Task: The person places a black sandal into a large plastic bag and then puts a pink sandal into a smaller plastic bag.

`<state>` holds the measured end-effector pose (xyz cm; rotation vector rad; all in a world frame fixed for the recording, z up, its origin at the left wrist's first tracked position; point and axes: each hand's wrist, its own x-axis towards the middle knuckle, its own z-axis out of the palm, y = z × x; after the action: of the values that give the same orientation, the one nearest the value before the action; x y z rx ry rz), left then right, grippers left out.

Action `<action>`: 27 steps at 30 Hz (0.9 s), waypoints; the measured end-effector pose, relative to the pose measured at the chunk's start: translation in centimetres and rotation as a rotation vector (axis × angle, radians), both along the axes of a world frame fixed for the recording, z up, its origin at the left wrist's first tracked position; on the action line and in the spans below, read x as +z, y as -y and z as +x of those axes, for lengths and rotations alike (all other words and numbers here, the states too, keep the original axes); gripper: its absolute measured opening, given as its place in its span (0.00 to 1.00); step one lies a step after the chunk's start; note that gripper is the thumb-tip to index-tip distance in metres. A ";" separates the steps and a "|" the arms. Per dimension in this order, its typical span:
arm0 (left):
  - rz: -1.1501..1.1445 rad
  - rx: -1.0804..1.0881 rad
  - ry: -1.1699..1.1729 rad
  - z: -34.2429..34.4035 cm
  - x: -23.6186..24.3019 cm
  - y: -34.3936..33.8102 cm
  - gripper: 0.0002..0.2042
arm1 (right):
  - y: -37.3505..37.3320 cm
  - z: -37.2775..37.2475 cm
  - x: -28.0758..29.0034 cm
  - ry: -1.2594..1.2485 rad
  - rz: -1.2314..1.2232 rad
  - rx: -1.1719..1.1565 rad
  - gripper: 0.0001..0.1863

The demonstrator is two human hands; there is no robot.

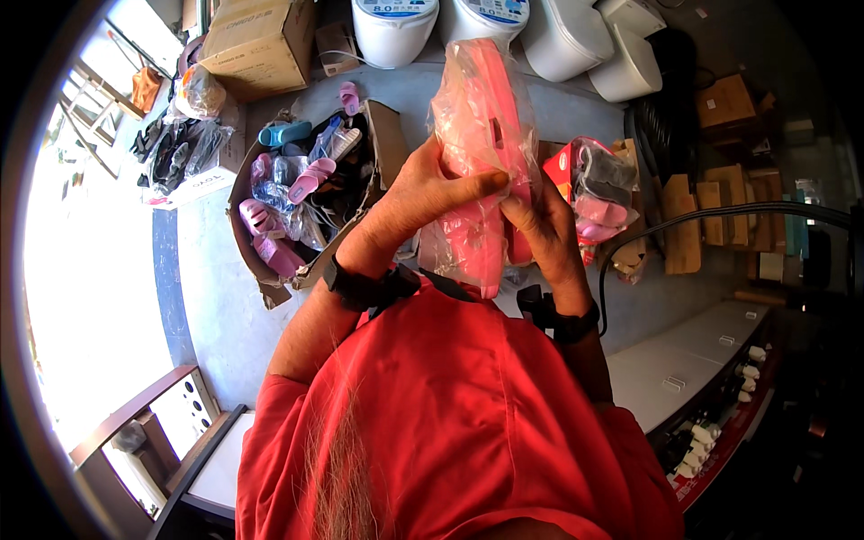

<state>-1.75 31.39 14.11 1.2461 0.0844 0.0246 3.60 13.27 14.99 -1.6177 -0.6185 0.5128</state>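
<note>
A pair of pink slippers (486, 90) in a clear plastic bag is upright in front of my chest. My left hand (436, 187) is closed on its left side, with the thumb pressed across the bag. From the right, my right hand (547, 223) grips the same bag, its fingers partly hidden behind it. Left of the hands stands an open cardboard box (389, 148) full of loose and bagged slippers, purple, blue and dark. Close to my right hand is a smaller box with a red side (560, 169), holding bagged grey and pink slippers.
White toilets (562, 40) and a closed carton (261, 40) line the far side. A bag of dark slippers (184, 148) lies on a box at the far left. A black cable (702, 213) crosses the right side above a white cabinet (679, 364).
</note>
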 end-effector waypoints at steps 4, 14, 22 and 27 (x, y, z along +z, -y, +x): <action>-0.069 0.007 -0.022 0.1 0.5 0.0 0.32 | 0.1 0.2 0.4 -0.014 -0.019 0.006 0.32; -0.058 -0.131 0.041 0.4 -0.3 -0.3 0.29 | 0.2 0.5 0.3 0.073 -0.049 -0.001 0.28; 0.006 -0.101 0.204 0.8 -0.8 0.2 0.27 | 0.8 0.7 0.8 -0.077 -0.041 0.052 0.29; 0.043 -0.085 0.262 1.0 -1.5 0.6 0.27 | 0.6 0.5 0.6 -0.013 -0.088 0.043 0.29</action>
<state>-0.74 30.76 12.65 1.2786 -0.1971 0.1167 4.06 12.68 15.64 -1.6851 -0.6304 0.5886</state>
